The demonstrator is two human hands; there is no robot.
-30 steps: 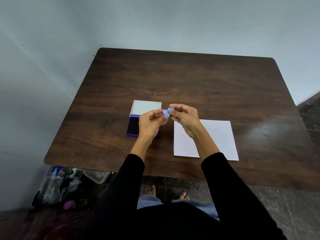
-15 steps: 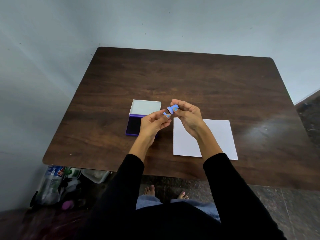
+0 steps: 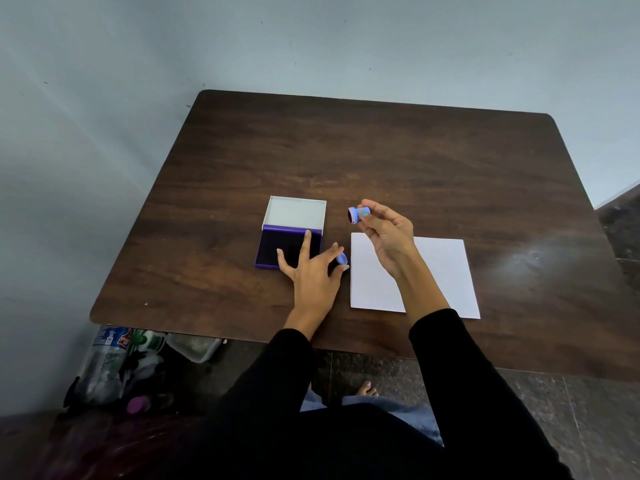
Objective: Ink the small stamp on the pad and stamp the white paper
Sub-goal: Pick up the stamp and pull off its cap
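The light is soft and rather dim, a cool daylight falling from the right. A pale glare patch sits on the right side of the dark tabletop (image 3: 398, 161), near the white paper (image 3: 446, 271), which reads bright and slightly washed. Shadows are faint. The wide-angle lens bows the tabletop's edges and stretches the corners. The bottles (image 3: 114, 362) beneath the tabletop lie in murky, soft shadow.

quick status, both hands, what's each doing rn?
Left hand: fingers spread, pinching the small blue stamp cap by its thumb.
Right hand: closed on the small blue round stamp.
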